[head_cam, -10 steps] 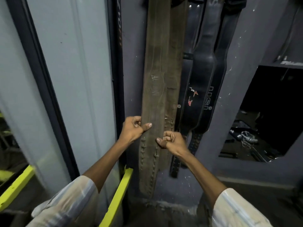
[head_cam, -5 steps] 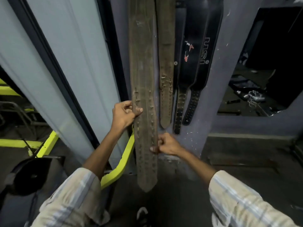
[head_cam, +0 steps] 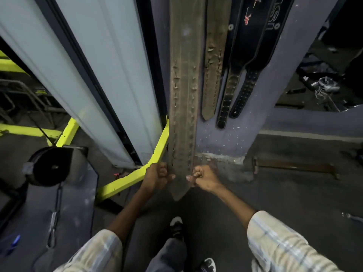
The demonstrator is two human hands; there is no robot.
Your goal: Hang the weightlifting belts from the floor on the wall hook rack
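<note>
- Head view: the brown leather belt (head_cam: 184, 99) is wide and worn, with two rows of stitched holes down its lower length and a tapered tip.
- It hangs flat against the grey wall (head_cam: 222, 138), long axis vertical, tip pointing down just above the floor (head_cam: 275, 193); its top runs out of frame.
- Left hand (head_cam: 157, 176), grip closed, pinches the belt's left edge near the tip.
- Right hand (head_cam: 204, 178), grip closed, pinches the right edge at the same height.
- Beside it hang a narrower brown belt (head_cam: 213, 75) and two black belts (head_cam: 241, 61).
</note>
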